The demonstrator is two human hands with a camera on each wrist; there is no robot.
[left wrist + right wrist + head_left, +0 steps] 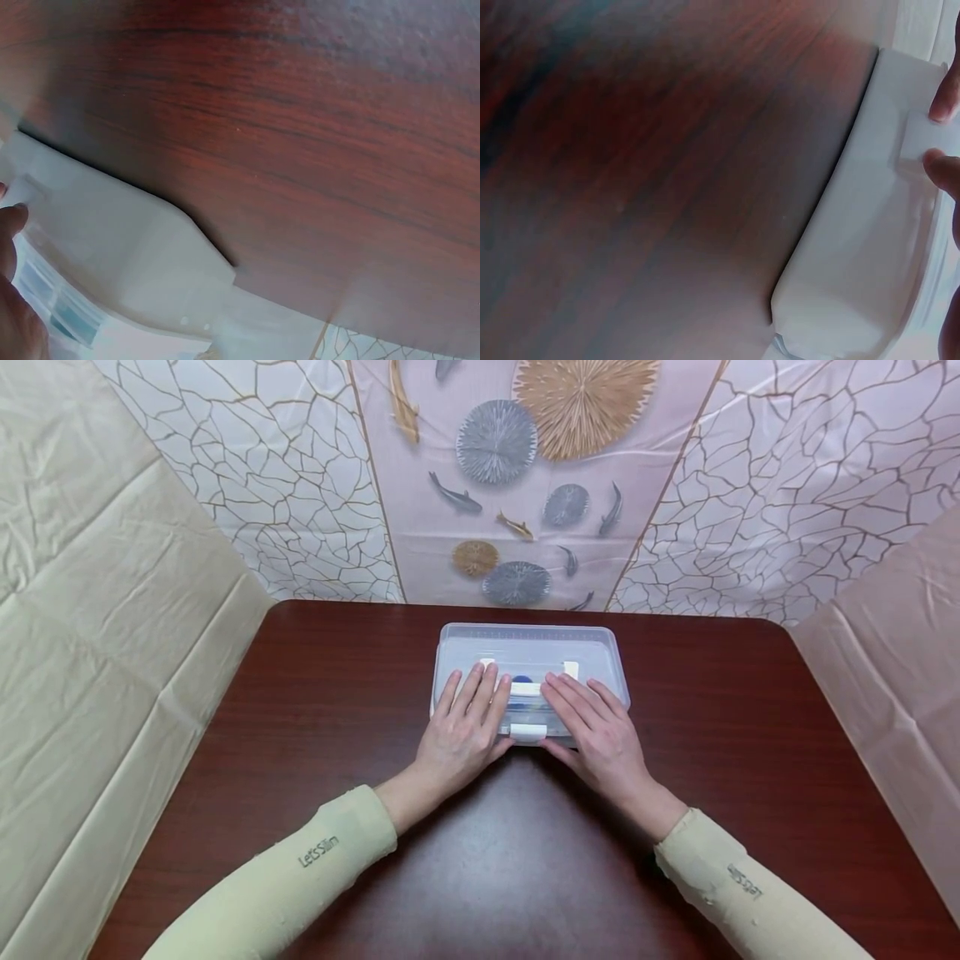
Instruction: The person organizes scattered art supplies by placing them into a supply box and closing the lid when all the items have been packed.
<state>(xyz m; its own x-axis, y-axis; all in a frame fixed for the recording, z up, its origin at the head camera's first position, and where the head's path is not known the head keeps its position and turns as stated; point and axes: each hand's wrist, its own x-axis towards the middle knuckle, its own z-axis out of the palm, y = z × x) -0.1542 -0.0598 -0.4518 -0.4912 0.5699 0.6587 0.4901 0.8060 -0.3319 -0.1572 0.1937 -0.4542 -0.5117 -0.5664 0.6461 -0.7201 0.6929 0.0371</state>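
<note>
A translucent plastic box (pixel 600 647) with a lid sits on the table, a white latch (pixel 528 732) at the middle of its front side. My left hand (pixel 465 731) rests on the lid's left part with straight fingers, its thumb at the front edge beside the latch. On the right part lies my right hand (pixel 596 735), fingers also straight, the thumb close to the latch's other side. Through the lid shows something blue (pixel 522 679), too blurred to name. In the right wrist view, fingertips (pixel 939 161) touch the white latch from both sides.
The dark red-brown wooden table (pixel 337 693) extends around the box. Patterned cloth (pixel 495 510) hangs behind the far edge. Plain beige cloth (pixel 112 635) lines the left side, and similar cloth (pixel 885 677) lines the right.
</note>
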